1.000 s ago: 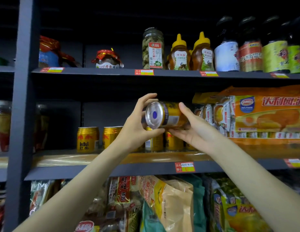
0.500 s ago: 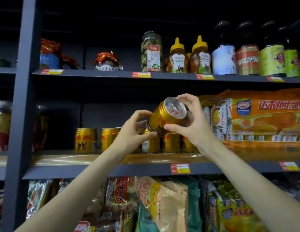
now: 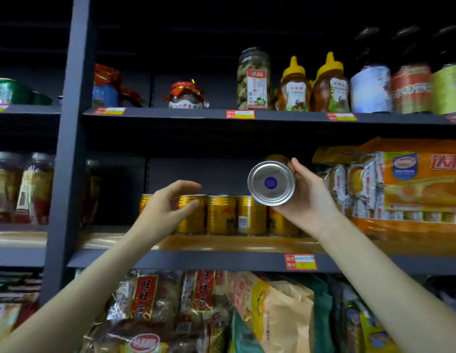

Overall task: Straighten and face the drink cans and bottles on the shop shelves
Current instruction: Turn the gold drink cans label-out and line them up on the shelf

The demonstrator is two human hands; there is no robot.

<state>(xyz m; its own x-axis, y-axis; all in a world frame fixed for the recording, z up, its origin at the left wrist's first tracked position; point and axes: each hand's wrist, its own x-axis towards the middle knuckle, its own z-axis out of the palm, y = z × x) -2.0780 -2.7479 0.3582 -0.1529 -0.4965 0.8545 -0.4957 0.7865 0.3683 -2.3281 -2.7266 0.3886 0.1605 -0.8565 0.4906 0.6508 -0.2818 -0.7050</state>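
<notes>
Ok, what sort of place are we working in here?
Most likely a small grocery shop: dark metal shelves carry red-and-yellow price tags, a row of gold drink cans, and yellow-capped honey bottles above.

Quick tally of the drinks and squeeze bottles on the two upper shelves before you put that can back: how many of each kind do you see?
Gold cans standing on the middle shelf: 5, the first and last partly hidden by hands
Gold can held in the right hand, base toward the camera: 1
Yellow-capped honey squeeze bottles: 2
Dark bottles with coloured labels: 3
Total: 11
</notes>
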